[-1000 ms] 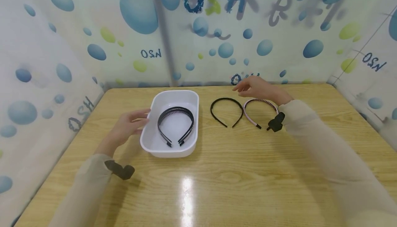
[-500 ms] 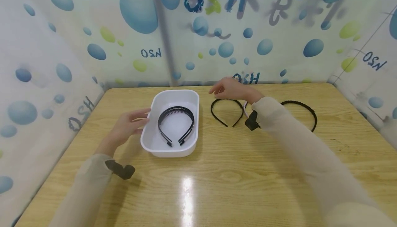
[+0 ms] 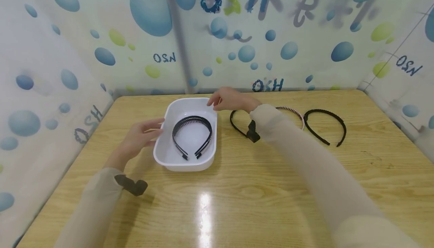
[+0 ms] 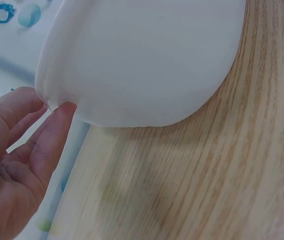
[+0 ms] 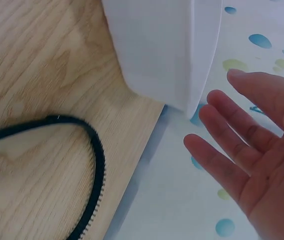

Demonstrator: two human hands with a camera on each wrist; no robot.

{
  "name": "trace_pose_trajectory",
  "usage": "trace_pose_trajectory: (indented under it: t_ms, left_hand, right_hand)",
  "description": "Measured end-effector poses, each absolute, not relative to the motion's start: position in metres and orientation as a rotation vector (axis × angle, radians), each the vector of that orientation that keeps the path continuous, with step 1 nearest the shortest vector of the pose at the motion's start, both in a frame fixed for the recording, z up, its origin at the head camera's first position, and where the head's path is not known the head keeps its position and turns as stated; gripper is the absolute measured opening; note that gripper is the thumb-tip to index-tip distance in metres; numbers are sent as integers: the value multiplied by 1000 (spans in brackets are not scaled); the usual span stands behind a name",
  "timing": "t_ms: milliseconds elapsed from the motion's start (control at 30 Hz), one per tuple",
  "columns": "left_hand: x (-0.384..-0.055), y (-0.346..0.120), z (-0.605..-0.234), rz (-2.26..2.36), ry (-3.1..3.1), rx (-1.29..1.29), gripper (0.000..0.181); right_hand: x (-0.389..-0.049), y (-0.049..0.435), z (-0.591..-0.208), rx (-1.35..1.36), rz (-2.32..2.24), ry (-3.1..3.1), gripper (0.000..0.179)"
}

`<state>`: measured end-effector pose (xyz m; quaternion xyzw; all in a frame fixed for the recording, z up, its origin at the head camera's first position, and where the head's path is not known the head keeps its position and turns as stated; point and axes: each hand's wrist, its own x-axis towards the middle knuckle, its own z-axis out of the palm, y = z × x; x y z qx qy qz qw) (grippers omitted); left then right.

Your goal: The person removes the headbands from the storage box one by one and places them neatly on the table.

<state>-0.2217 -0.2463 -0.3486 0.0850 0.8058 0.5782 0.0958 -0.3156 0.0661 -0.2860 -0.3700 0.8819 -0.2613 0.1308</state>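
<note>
The left hand (image 3: pixel 140 137), fingers extended, touches the left edge of the tub (image 3: pixel 191 140), which holds black bands (image 3: pixel 193 118) near the far edge of the worktop (image 3: pixel 257 187). The right hand (image 3: pixel 230 100) hovers beside the far right rim, fingers spread, holding nothing. A narrow strip separates tub and near band (image 5: pixel 99 155); pink band (image 3: pixel 291 109) and far band (image 3: pixel 321 110) lie rightward.

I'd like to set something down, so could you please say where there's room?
The tabletop is bare in front of the white tray, between the sleeves, and right of the rightmost headband. Crowded: right of the tray, with the right hand and three headbands.
</note>
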Motion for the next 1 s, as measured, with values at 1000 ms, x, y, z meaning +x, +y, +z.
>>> trace_pose_trajectory:
  t_ms: [1000]
  left_hand:
    - [-222,-246,-350,1732,2382,255,51]
  right_hand:
    - [-324,-4,-285,-753,-659,2537,29]
